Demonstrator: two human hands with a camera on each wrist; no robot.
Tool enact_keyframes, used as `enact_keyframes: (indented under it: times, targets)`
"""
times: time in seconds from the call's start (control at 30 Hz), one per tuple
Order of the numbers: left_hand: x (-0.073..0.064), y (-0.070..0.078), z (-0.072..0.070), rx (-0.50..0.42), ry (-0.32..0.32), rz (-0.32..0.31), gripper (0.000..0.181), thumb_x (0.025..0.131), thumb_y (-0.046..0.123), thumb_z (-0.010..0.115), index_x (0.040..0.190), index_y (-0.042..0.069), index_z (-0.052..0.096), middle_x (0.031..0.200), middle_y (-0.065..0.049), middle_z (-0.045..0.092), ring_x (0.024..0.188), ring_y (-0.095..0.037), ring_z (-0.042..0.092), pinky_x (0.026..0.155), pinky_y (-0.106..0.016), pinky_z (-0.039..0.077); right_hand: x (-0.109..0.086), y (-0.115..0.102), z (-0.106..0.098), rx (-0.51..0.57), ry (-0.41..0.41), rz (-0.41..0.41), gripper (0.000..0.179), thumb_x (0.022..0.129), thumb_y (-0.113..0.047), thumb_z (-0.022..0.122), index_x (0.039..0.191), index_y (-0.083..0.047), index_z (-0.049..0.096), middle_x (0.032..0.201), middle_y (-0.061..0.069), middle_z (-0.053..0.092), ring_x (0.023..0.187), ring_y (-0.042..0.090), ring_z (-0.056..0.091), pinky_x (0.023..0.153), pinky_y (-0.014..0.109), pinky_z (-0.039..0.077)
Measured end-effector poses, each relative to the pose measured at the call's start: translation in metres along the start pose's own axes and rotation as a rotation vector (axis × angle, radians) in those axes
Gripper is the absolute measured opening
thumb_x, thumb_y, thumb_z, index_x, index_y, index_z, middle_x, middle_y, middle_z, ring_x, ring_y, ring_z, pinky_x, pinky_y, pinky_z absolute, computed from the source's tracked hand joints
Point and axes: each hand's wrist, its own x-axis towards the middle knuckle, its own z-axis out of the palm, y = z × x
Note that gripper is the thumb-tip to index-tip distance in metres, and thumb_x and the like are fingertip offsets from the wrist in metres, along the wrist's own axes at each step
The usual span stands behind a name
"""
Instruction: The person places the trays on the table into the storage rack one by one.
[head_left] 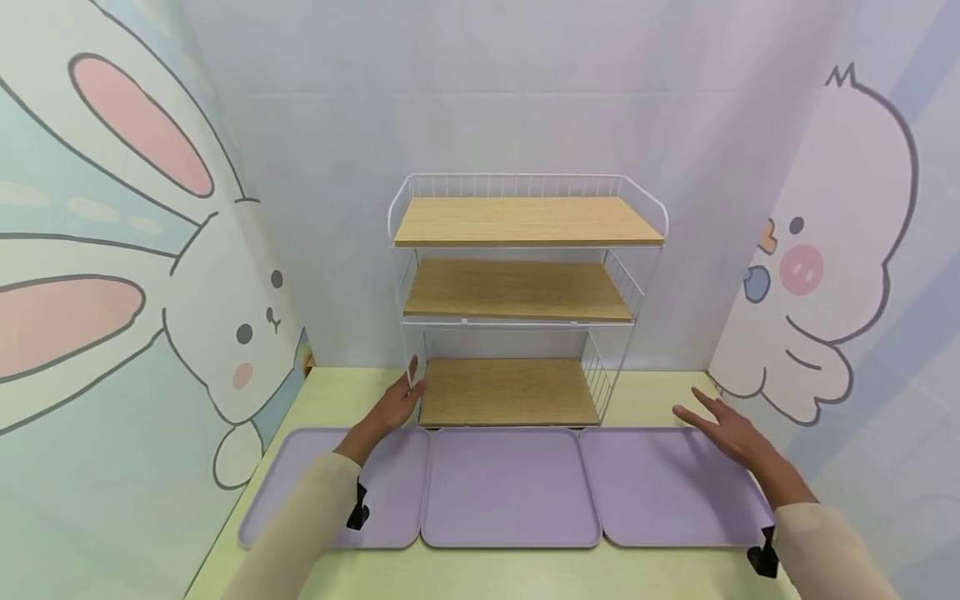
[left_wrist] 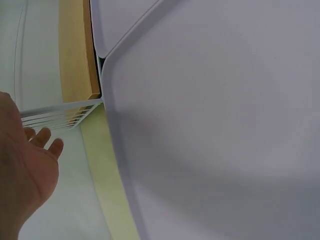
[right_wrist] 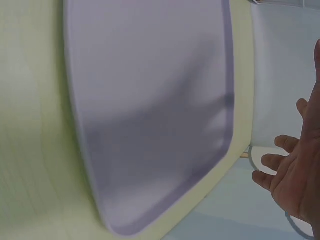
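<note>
A white wire rack [head_left: 651, 279] with three wooden shelves stands at the back of the table. Beside its lower left side is my left hand [head_left: 392, 410], fingers extended and holding nothing; whether it touches the wire cannot be told. The left wrist view has the same hand [left_wrist: 30, 167] near the rack's side wires [left_wrist: 62, 116]. Over the right-hand lilac tray [head_left: 675, 492], my right hand [head_left: 731, 433] hovers with spread fingers and nothing in its grasp. In the right wrist view, that hand [right_wrist: 300, 170] appears apart from the tray [right_wrist: 150, 110], on which a shadow falls.
Two more lilac trays, a middle one [head_left: 512, 492] and a left one [head_left: 390, 508], line up in front of the rack on the pale yellow-green table [head_left: 465, 575]. Curtains printed with a rabbit [head_left: 225, 333] and a white chick-like figure [head_left: 847, 208] enclose the table.
</note>
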Motion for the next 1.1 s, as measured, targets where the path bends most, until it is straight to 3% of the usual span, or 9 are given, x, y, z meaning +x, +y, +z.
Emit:
enact_keyframes:
  times: [0.3,0.5,0.57,0.67,0.77,0.8,0.9,1.0,1.1]
  targets:
    - [-0.001,0.001,0.009,-0.067,0.048,0.016,0.068,0.125,0.026,0.030,0.180,-0.002,0.002,0.183,-0.034,0.020,0.170,-0.055,0.026,0.140,-0.067,0.022,-0.014,0.036,0.019,0.023,-0.007,0.016,0.098,0.112,-0.067,0.050,0.176,0.003,0.025,0.175,0.048,0.021,0.155,0.078,0.024,0.116,0.092,0.032]
    - [0.000,-0.003,0.011,-0.066,0.052,0.040,0.069,0.123,0.021,0.034,0.179,-0.003,0.004,0.180,-0.039,0.023,0.167,-0.059,0.029,0.137,-0.070,0.027,-0.027,0.066,0.033,0.059,0.026,0.018,0.110,0.107,-0.063,0.063,0.178,0.003,0.011,0.172,0.053,0.017,0.153,0.080,0.024,0.116,0.091,0.033]
    - [0.003,-0.012,0.011,-0.067,0.047,0.085,0.071,0.122,0.023,0.037,0.180,-0.002,0.004,0.179,-0.040,0.026,0.166,-0.059,0.031,0.137,-0.069,0.028,-0.032,0.077,0.040,0.077,0.042,0.005,0.114,0.106,-0.059,0.069,0.178,0.003,0.007,0.171,0.054,0.016,0.152,0.081,0.023,0.115,0.092,0.031]
    - [0.020,-0.053,0.019,-0.027,0.068,0.162,0.073,0.122,0.033,0.035,0.182,0.005,0.003,0.176,-0.040,0.032,0.164,-0.055,0.040,0.137,-0.061,0.035,-0.041,0.090,0.048,0.101,0.062,-0.015,0.118,0.103,-0.054,0.075,0.178,0.005,0.005,0.171,0.055,0.012,0.153,0.083,0.017,0.115,0.095,0.025]
    - [0.029,-0.074,0.024,0.004,0.074,0.191,0.074,0.122,0.040,0.031,0.183,0.010,0.001,0.177,-0.039,0.033,0.165,-0.051,0.042,0.138,-0.056,0.036,-0.048,0.101,0.054,0.118,0.072,-0.017,0.119,0.102,-0.052,0.076,0.176,0.008,0.004,0.171,0.056,0.004,0.155,0.083,0.006,0.115,0.097,0.018]
    - [0.032,-0.076,0.025,-0.015,0.071,0.172,0.074,0.122,0.039,0.032,0.183,0.010,0.000,0.176,-0.041,0.031,0.164,-0.053,0.041,0.138,-0.060,0.035,-0.050,0.103,0.055,0.127,0.070,-0.011,0.119,0.103,-0.053,0.074,0.176,0.008,0.003,0.171,0.056,0.001,0.156,0.083,0.002,0.115,0.098,0.016]
    - [0.019,-0.044,0.017,-0.078,0.037,0.110,0.075,0.121,0.033,0.035,0.181,0.003,0.001,0.178,-0.042,0.026,0.166,-0.059,0.032,0.137,-0.070,0.027,-0.053,0.108,0.057,0.146,0.068,0.002,0.116,0.105,-0.054,0.070,0.175,0.010,0.003,0.171,0.056,-0.005,0.156,0.083,-0.003,0.115,0.098,0.013]
    - [0.007,-0.015,0.012,-0.080,0.025,0.045,0.073,0.121,0.027,0.033,0.180,-0.001,0.000,0.180,-0.041,0.022,0.167,-0.060,0.027,0.137,-0.073,0.022,-0.054,0.110,0.060,0.132,0.077,0.003,0.112,0.108,-0.056,0.065,0.175,0.010,0.004,0.171,0.055,-0.005,0.157,0.082,-0.001,0.116,0.098,0.012]
    - [0.001,-0.001,0.011,-0.020,0.025,0.011,0.070,0.123,0.024,0.030,0.180,-0.002,-0.002,0.181,-0.038,0.022,0.169,-0.056,0.029,0.139,-0.070,0.024,-0.054,0.111,0.066,0.056,0.100,-0.030,0.107,0.109,-0.060,0.061,0.175,0.008,0.011,0.173,0.053,0.004,0.159,0.080,-0.001,0.118,0.096,0.012]
